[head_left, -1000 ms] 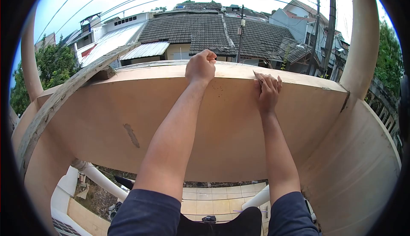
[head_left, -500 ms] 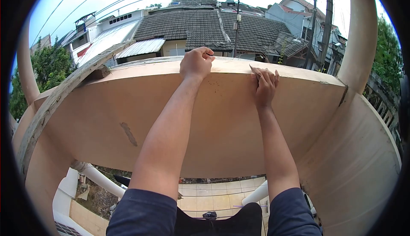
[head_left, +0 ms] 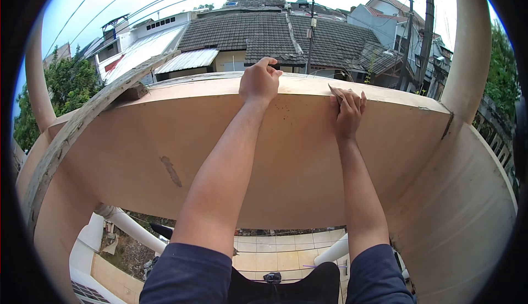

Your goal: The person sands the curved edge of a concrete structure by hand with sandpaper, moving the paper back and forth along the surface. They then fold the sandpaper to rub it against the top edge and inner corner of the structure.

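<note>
Head view: left hand (head_left: 259,81) curled shut at the ledge (head_left: 305,85), contents unclear; right hand (head_left: 349,111) closed on a pointed piece (head_left: 334,90).

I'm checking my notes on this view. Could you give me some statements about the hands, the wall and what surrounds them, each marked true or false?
1. The left hand is at the top of the wall, its fingers curled. True.
2. The right hand rests on the floor tiles. False: it is at the wall's top edge.
3. A long, weathered plank crosses the wall's left side. True.
4. Long sleeves cover both forearms. False: the dark sleeves end near the elbows, leaving the forearms bare.
5. A rough gray patch marks the wall's face, left of the left forearm. True.
</note>
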The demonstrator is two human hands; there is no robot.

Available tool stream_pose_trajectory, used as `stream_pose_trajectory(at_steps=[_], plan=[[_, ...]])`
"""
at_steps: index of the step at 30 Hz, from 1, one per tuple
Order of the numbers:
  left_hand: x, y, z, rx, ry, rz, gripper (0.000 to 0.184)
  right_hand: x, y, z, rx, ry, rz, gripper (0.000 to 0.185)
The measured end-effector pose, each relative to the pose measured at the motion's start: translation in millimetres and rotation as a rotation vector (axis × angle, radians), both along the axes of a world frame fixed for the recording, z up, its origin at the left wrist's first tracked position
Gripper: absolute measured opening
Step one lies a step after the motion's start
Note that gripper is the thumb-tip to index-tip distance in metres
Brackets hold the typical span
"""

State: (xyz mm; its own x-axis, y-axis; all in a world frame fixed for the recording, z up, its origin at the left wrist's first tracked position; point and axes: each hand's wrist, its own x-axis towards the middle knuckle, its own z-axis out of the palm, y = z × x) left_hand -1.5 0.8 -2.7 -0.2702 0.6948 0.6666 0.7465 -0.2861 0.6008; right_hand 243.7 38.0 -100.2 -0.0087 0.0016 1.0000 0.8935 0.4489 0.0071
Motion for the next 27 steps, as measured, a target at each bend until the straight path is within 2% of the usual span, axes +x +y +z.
stream_pose_trajectory(at_steps=[4, 8, 11, 17, 19, 27], plan=[[-2, 1, -1, -0.004, -0.052, -0.104, 0.021, 0, -2, 1, -0.014, 0.011, 0.017, 0.025], [2, -11, 5, -0.067, -0.027, -0.039, 0.016, -1, -1, -1, -0.023, 0.013, 0.018, 0.024], [1, -5, -3, 0.006, -0.050, -0.031, 0.015, -1, 0, -1, -0.030, 0.017, 0.019, 0.024], [-3, 8, -8, 0.060, -0.026, -0.055, 0.021, 0, 0, 0, -0.030, 0.003, 0.023, 0.024], [0, 8, -11, 0.188, 0.011, 0.031, 0.023, -1, -1, 1, -0.031, 0.004, 0.025, 0.024], [-16, 17, -8, 0.116, 0.103, -0.095, 0.027, -1, 5, -5, -0.022, 0.001, -0.037, 0.028]])
